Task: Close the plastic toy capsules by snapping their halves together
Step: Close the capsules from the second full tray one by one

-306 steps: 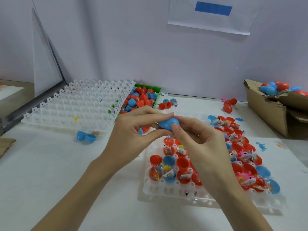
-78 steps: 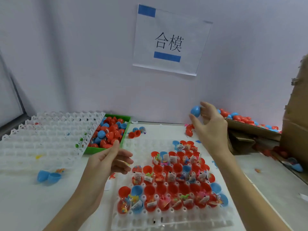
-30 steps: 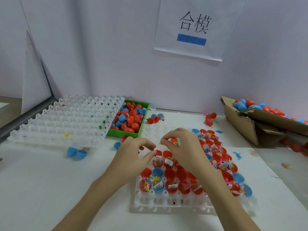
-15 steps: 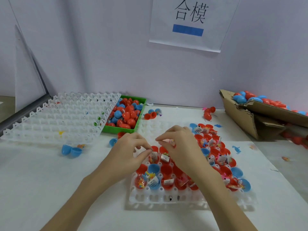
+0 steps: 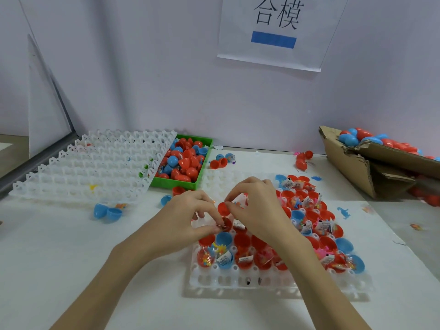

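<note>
Red capsule half: smooth, glossy, rounded plastic shell; held just above the far-left part of the filled tray, between both hands.
Right hand: fingers curled, thumb and fingertips pinching the red capsule half together with a small wrapped toy, which is partly hidden.
Left hand: fingers curled, tips meeting at a second red cup seated in the tray; whether they grip it or only touch it cannot be told.
Filled tray: white translucent plastic, moulded grid of round pockets; most pockets hold open red halves, a few blue, many with small toys and white paper slips inside.
Empty tray: same white moulded grid, scalloped edge; lies to the left, its right edge overlapping the green bin.
Green bin: rectangular, hard plastic; heaped with loose red and blue halves.
Loose blue capsule: two hinged halves open, on the table near the empty tray.
Cardboard box: corrugated, torn flaps, far right; holds smooth egg-shaped red and blue capsules.
Table: flat, matt white surface.
Paper sign: white sheet on the wall, black characters, blue bar.
</note>
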A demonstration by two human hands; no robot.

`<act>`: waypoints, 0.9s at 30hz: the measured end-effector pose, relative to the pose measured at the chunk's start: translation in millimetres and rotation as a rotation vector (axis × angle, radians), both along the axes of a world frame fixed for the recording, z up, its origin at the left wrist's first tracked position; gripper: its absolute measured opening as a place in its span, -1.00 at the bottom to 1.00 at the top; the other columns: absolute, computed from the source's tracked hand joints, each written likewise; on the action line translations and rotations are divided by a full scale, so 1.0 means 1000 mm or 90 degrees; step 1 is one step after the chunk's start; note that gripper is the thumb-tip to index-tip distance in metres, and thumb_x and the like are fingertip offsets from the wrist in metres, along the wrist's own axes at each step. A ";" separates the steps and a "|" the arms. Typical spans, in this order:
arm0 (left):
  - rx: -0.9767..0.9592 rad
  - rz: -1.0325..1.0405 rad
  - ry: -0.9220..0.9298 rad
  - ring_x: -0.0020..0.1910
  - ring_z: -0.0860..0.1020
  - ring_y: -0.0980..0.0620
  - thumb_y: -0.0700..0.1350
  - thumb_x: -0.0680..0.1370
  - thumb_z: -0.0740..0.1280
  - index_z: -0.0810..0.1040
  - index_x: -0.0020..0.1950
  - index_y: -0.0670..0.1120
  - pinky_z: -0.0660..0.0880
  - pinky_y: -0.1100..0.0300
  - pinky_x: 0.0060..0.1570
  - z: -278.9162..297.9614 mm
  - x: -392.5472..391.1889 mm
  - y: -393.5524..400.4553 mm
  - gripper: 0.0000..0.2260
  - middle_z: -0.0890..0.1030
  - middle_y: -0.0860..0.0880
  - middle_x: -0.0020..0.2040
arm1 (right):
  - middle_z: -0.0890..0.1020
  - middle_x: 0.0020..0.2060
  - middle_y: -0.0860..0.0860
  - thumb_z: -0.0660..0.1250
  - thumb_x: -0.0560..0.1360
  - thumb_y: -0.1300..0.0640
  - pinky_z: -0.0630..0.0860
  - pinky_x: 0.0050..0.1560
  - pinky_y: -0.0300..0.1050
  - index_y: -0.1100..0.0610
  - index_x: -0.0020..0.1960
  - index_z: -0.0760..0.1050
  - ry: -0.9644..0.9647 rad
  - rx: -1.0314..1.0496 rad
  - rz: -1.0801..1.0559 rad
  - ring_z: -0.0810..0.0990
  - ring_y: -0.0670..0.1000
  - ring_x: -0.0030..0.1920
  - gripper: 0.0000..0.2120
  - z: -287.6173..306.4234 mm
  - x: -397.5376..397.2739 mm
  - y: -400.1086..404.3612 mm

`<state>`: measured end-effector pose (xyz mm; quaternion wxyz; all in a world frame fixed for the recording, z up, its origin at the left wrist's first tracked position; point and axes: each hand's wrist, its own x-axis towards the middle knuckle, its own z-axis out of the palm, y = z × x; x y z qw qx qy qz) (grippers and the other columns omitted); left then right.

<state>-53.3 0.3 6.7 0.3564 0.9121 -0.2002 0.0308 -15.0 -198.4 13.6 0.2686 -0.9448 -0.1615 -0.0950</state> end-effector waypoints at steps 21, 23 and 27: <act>-0.647 -0.080 0.219 0.09 0.71 -0.32 -0.12 0.55 0.52 0.65 0.03 -0.12 0.64 -0.04 0.17 0.004 -0.004 -0.020 -0.87 0.69 -0.18 -0.03 | 0.67 -0.26 -0.13 0.43 0.55 0.15 0.59 -0.20 -0.32 0.06 -0.07 0.57 -0.014 0.407 -0.013 0.67 -0.14 -0.19 -0.95 0.014 -0.013 -0.006; -0.699 -0.082 0.251 0.10 0.71 -0.30 -0.14 0.53 0.51 0.66 0.01 -0.12 0.62 -0.01 0.22 0.003 -0.003 -0.022 -0.89 0.70 -0.09 -0.12 | 0.65 -0.27 -0.13 0.44 0.55 0.14 0.59 -0.20 -0.33 0.02 -0.09 0.53 -0.048 0.403 -0.026 0.66 -0.14 -0.18 -0.91 0.013 -0.014 -0.002; -0.726 -0.014 0.261 0.06 0.72 -0.26 -0.18 0.50 0.48 0.72 -0.03 -0.09 0.63 0.11 0.16 0.004 -0.001 -0.022 -0.93 0.74 -0.24 0.04 | 0.61 -0.22 -0.25 0.46 0.55 0.18 0.55 -0.16 -0.46 -0.04 -0.08 0.46 -0.154 0.368 -0.027 0.65 -0.22 -0.10 -0.80 0.011 -0.018 0.004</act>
